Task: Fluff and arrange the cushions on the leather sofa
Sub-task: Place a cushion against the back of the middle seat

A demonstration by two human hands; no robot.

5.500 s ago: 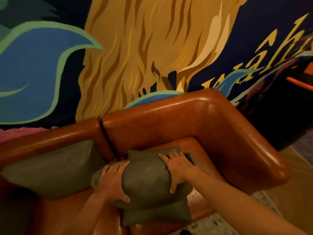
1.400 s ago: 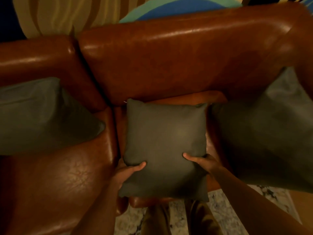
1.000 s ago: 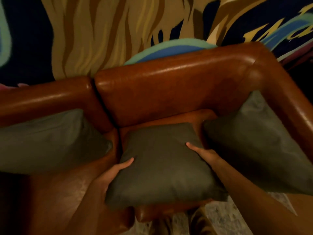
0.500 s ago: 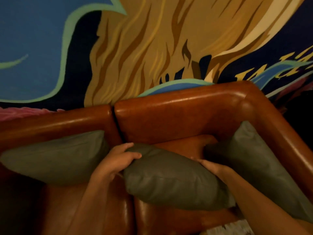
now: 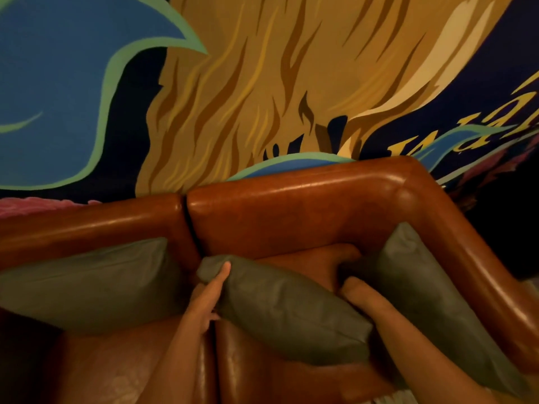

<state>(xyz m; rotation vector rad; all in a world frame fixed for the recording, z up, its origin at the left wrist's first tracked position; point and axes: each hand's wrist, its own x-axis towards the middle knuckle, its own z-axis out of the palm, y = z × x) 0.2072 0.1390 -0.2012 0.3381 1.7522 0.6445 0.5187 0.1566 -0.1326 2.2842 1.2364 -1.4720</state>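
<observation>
both hands (image 5: 205, 298) are pinching the middle cushion (image 5: 287, 309) flat against the leather sofa (image 5: 291, 217) backrest; unsupported, it risks slumping forward.

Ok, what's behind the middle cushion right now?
Behind the middle cushion shows bare leather seat and the sofa backrest. Whatever lies directly under it is covered; the right hand disappears behind its right edge.

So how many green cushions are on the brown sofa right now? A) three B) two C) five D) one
A: one cushion leans on the left, the middle cushion sits between the two hands, the left hand and the right hand, and a third cushion rests against the sofa's right arm.
</observation>
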